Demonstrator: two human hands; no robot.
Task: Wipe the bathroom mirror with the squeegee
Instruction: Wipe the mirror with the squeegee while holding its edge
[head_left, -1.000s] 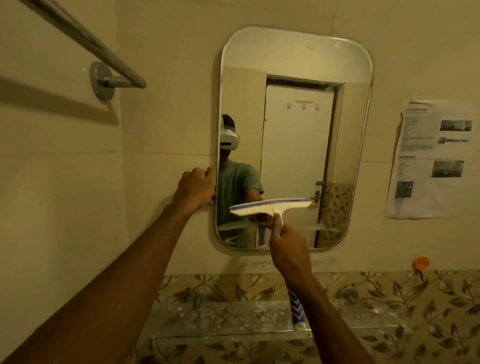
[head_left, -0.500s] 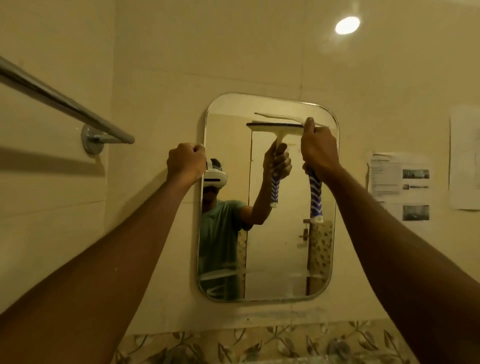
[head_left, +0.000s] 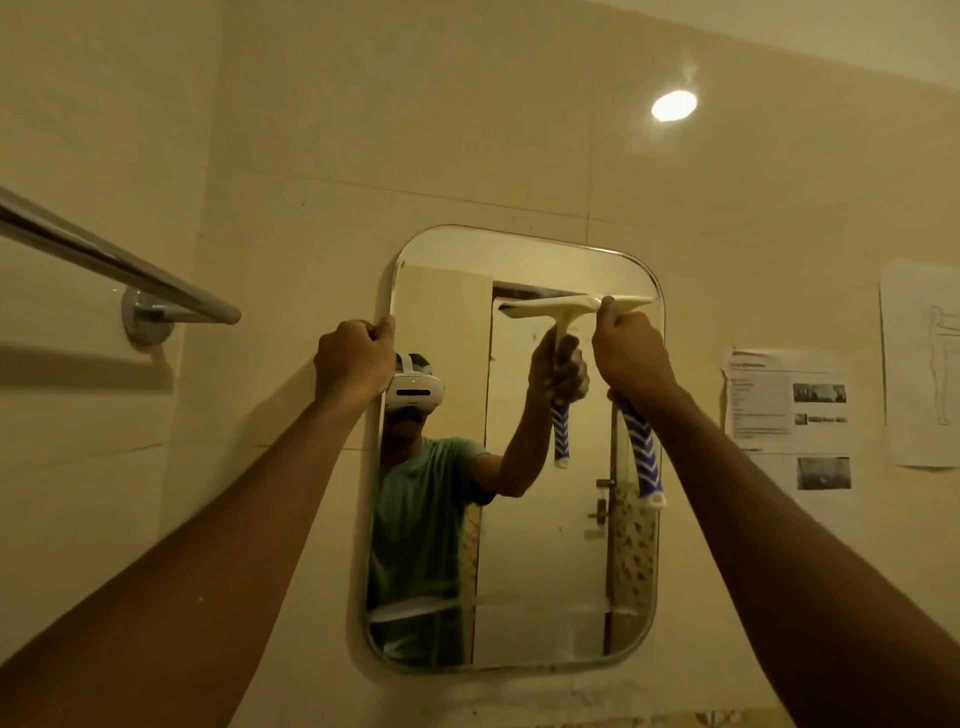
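Note:
A rounded rectangular mirror (head_left: 519, 519) hangs on the cream tiled wall. My right hand (head_left: 631, 358) grips the squeegee (head_left: 644, 457) by its blue-and-white handle. Its white blade lies level against the glass near the mirror's upper right, partly hidden by my fingers. My left hand (head_left: 356, 358) is closed on the mirror's upper left edge. The glass reflects a person in a green shirt with a headset, and the squeegee.
A chrome towel bar (head_left: 119, 270) juts from the left wall at hand height. Printed paper sheets (head_left: 789, 410) are stuck to the wall right of the mirror. A light reflection (head_left: 674, 105) glows above.
The squeegee went from the mirror's lower middle up to its top, then came down a little along the right side. My view tilted upward. My left hand slid up the mirror's edge.

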